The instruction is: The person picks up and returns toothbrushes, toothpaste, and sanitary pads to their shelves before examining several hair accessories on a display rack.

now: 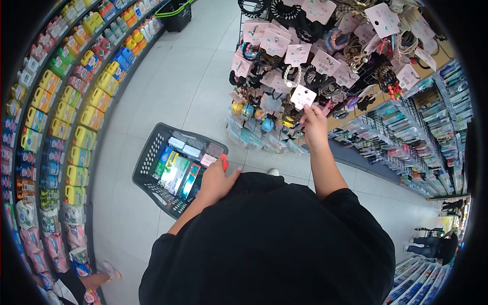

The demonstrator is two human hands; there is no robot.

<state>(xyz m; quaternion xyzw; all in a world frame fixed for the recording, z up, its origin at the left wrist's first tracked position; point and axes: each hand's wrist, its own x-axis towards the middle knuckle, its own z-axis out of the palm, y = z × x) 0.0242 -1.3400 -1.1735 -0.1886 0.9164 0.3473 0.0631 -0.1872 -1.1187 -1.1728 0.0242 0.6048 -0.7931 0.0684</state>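
My right hand (314, 124) is raised to a rack of hair accessories. Its thumb and fingertips pinch the lower edge of a white hair-tie card (303, 96), which is among hanging pink cards (275, 41) with hair ties. My left hand (213, 180) is low, at the right side of a dark grey shopping basket (145, 157). Its fingers curl over a red handle (225, 164), part of which they hide, while the thumb sticks out. Inside the basket are several boxes, including a green-and-white box (175, 173) and a small pink card (208, 159).
Curved shelves of yellow bottles (81, 140) line the left. Packaged goods hang on racks (391, 134) at right. A person's leg (94, 279) shows at lower left, another person (437, 247) at far right. A black basket (175, 16) stands at the top on the tiled floor.
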